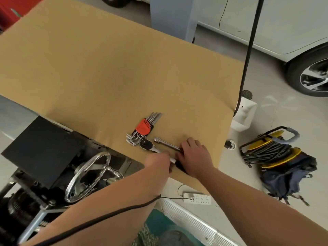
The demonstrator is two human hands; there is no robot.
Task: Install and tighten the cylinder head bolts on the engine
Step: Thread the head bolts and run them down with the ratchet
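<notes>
A ratchet wrench (146, 144) lies on the brown cardboard-covered table (99, 71) near its front edge. My left hand (158, 161) covers its handle; whether the fingers close on it is hidden. Beside it lies a chrome extension bar with a socket end (164, 143). My right hand (193, 155) lies over the bar's near end and a black handle, fingers bent down onto them. An orange-holdered set of hex keys (142, 128) lies just behind the ratchet. The engine on its stand (53, 167), with a chrome hand wheel (88, 176), sits at lower left.
A white car (284, 32) stands at the far right. A yellow cable reel (271, 150) and dark bag (289, 174) lie on the floor to the right. A white power strip (197, 199) lies below the table edge. A black cable (248, 50) hangs down past the table's right corner.
</notes>
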